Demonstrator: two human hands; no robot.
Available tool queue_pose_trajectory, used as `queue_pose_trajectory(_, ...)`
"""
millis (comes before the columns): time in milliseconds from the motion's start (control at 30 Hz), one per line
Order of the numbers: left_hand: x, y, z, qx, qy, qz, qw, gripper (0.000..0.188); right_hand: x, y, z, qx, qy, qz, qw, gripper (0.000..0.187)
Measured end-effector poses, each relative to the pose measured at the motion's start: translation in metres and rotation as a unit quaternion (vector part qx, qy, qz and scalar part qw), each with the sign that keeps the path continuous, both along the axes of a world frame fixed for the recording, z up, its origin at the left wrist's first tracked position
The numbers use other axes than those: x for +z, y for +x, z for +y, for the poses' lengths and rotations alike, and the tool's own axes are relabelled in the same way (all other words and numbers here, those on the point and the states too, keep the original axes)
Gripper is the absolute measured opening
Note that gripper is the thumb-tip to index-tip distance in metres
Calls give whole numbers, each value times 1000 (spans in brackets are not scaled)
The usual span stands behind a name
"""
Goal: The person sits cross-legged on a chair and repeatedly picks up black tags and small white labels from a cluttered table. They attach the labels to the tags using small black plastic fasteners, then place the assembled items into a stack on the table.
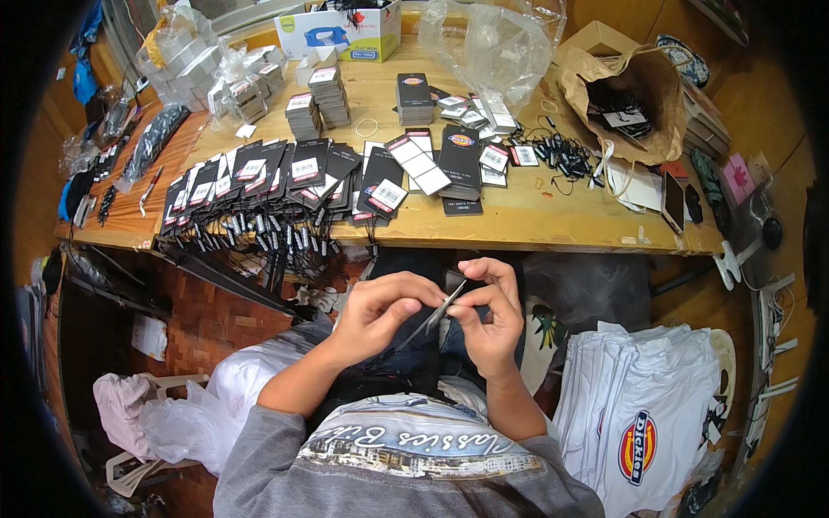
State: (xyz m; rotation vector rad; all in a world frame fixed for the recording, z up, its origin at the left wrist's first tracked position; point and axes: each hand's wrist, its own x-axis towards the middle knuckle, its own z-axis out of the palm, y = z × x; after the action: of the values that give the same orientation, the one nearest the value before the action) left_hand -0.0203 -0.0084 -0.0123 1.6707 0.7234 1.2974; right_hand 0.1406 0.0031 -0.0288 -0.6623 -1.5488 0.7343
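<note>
Over my lap, just off the table's front edge, both hands hold thin dark hang tags (438, 314), seen nearly edge-on. My left hand (373, 312) pinches them from the left with its fingertips. From the other side, my right hand (492, 312) grips them between thumb and fingers. How many tags there are I cannot tell. In front of me, a row of overlapping black hang tags (306, 168) with white stickers covers the table's near side. Their black strings (268, 235) dangle over its edge. White label strips (418, 164) lie beside a black tag pile (459, 164).
Stacked tags (414, 99) stand farther back on the wooden table (518, 220). A tangle of black strings (561, 158), an open brown paper bag (643, 78) and a phone (673, 201) are at right. Folded white shirts (635, 397) lie low right; plastic bags (186, 423) low left.
</note>
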Motion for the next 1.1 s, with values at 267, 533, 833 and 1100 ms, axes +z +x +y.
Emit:
queue_pose_trajectory(267,-9,9,-2,15,-93,-88,992,7,-1,-1,1,4,12,-58,998,19)
queue_pose_trajectory(533,-8,6,-3,136,5,-19,991,3,5,4,3,40,-33,-174,983,20)
queue_pose_trajectory(833,-3,-9,0,99,-106,-267,953,10,-12,34,3,206,-300,22,931,7)
queue_pose_trajectory(1100,-10,1,-2,57,-137,-192,970,9,-6,31,4,224,-303,140,916,10)
